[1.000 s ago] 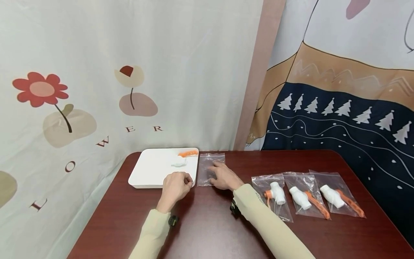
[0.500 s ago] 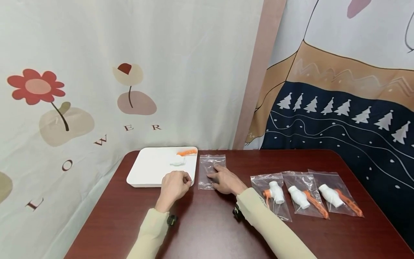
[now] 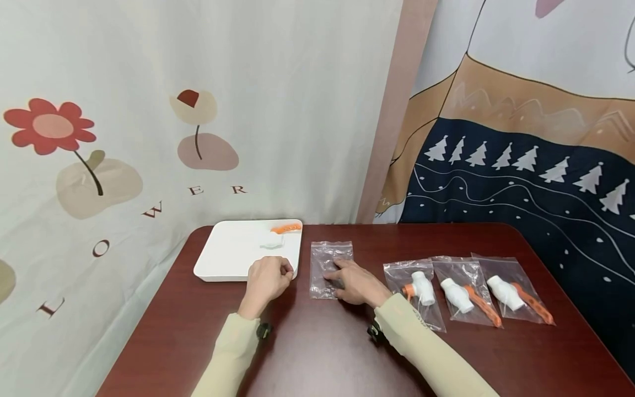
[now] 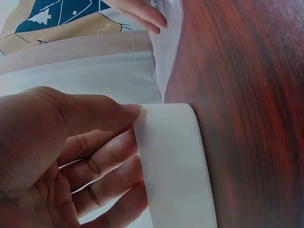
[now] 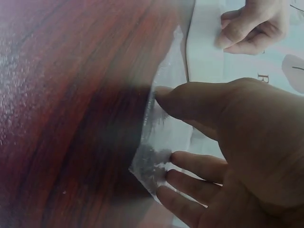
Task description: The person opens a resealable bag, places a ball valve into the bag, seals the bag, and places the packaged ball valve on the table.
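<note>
My right hand (image 3: 359,282) lies with spread fingers on a flat clear zip bag (image 3: 319,270) right of the tray. In the right wrist view its thumb and fingertips touch the bag's film (image 5: 166,128); no contents show in the bag. My left hand (image 3: 269,280) rests at the near right corner of the white tray (image 3: 218,259), fingers loosely bent. Its thumb and fingers touch the tray rim (image 4: 173,161) in the left wrist view. On the tray lie a white pipe fitting (image 3: 274,240) and an orange perforated handle (image 3: 286,227).
Three clear zip bags lie in a row at the right of the dark red table (image 3: 322,353). Each holds a white fitting (image 3: 423,288) and an orange piece (image 3: 483,306). A printed curtain (image 3: 297,110) hangs behind the table.
My right hand has slid the clear bag right and toward me, widening the gap from the tray. My left hand keeps its place at the tray corner.
</note>
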Available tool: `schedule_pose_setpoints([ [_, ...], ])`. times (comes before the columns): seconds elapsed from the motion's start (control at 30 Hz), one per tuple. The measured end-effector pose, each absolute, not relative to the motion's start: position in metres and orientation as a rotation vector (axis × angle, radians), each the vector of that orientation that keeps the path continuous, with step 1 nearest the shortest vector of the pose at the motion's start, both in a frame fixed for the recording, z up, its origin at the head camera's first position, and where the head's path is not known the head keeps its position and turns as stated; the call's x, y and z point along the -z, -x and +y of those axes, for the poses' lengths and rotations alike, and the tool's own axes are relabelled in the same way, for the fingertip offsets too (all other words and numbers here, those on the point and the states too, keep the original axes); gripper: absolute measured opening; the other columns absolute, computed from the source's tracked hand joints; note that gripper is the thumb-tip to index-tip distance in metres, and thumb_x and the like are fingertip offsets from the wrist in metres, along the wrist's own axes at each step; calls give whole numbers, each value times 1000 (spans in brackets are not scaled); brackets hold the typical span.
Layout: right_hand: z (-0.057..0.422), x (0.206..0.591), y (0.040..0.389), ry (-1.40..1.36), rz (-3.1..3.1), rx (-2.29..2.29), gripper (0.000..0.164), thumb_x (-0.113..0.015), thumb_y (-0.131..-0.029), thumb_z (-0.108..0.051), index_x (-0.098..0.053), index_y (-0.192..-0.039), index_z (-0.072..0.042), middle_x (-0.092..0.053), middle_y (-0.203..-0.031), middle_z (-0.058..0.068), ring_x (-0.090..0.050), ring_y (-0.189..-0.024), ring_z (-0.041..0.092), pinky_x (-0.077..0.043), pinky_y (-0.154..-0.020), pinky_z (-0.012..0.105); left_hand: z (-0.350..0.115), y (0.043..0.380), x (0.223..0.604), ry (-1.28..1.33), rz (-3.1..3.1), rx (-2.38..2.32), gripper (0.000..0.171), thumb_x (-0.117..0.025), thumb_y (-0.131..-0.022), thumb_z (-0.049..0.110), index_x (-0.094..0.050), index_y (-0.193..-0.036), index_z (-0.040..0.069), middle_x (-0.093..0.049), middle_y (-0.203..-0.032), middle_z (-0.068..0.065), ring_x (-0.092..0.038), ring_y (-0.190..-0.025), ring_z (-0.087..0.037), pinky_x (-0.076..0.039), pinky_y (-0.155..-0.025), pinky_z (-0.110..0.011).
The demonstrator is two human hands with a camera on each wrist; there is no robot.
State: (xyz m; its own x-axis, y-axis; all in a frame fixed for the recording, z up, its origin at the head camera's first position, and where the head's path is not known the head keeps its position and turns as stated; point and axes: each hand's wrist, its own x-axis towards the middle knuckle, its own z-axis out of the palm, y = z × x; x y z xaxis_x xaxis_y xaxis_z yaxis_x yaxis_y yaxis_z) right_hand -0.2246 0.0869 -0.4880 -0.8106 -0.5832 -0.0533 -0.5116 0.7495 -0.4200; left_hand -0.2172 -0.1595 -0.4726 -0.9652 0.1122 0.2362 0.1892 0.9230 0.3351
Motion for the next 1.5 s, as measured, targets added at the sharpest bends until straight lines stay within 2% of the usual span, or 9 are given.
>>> schedule_pose_setpoints([
  [0.13, 91, 485, 228, 938, 2784, 636, 46, -77, -85, -10, -71, -130, -10, -53, -149, 26, -48, -141, 43, -41, -116, 51, -159, 218, 473, 229, -2871, 530, 11, -78, -80, 18, -75, -72, 23, -66, -62, 11, -61, -64, -14, -47, -59, -36],
  [0.27, 95, 479, 238, 887, 2805, 750, 46, -76, -86, -11, -68, -131, -3, -63, -137, 21, -57, -130, 38, -47, -108, 49, -160, 219, 473, 227, -2874, 530, 11, -78, -80, 18, -75, -72, 24, -65, -62, 12, -61, -64, -14, -47, -59, -36],
  [0.43, 96, 474, 252, 573, 2826, 947, 59, -77, -90, -22, -58, -141, 0, -62, -141, 19, -55, -137, 36, -46, -112, 49, -161, 219, 471, 217, -2872, 527, 12, -78, -80, 16, -74, -71, 23, -64, -61, 11, -60, -63, -15, -47, -59, -37],
  [0.67, 94, 475, 269, 36, 2757, 1211, 63, -75, -90, -32, -55, -141, 0, -66, -130, 18, -63, -119, 30, -53, -100, 47, -162, 221, 469, 222, -2873, 532, 12, -77, -80, 15, -74, -71, 23, -64, -61, 12, -59, -63, -14, -46, -59, -36],
  [0.73, 92, 476, 273, -61, 2770, 1200, 60, -75, -90, -35, -58, -135, 1, -67, -126, 18, -64, -114, 30, -54, -96, 46, -162, 221, 469, 226, -2869, 531, 13, -76, -79, 15, -74, -70, 23, -63, -60, 11, -58, -62, -13, -46, -58, -35],
  [0.9, 85, 481, 283, -240, 2852, 1041, 47, -75, -87, -44, -70, -101, 1, -66, -108, 21, -62, -98, 34, -53, -80, 45, -162, 222, 468, 242, -2866, 524, 12, -76, -79, 15, -73, -70, 23, -62, -60, 11, -57, -61, -13, -45, -58, -35],
  [1.13, 71, 492, 287, -384, 2976, 840, 64, -80, -83, -44, -66, -118, 7, -62, -123, 27, -57, -117, 42, -56, -88, 51, -160, 221, 470, 242, -2874, 530, 12, -77, -80, 16, -74, -70, 23, -63, -61, 10, -57, -61, -13, -45, -58, -35],
  [1.37, 68, 497, 285, -419, 2992, 853, 47, -86, -80, -39, -72, -101, 1, -68, -113, 24, -61, -110, 41, -57, -82, 51, -160, 219, 474, 242, -2876, 538, 12, -76, -79, 15, -74, -71, 23, -64, -62, 11, -57, -62, -13, -45, -58, -35],
  [1.5, 70, 498, 285, -356, 2988, 847, 34, -85, -82, -36, -71, -79, -5, -74, -96, 17, -70, -94, 35, -59, -73, 48, -160, 219, 475, 233, -2876, 538, 12, -77, -79, 15, -74, -70, 23, -62, -61, 11, -56, -61, -13, -45, -57, -35],
])
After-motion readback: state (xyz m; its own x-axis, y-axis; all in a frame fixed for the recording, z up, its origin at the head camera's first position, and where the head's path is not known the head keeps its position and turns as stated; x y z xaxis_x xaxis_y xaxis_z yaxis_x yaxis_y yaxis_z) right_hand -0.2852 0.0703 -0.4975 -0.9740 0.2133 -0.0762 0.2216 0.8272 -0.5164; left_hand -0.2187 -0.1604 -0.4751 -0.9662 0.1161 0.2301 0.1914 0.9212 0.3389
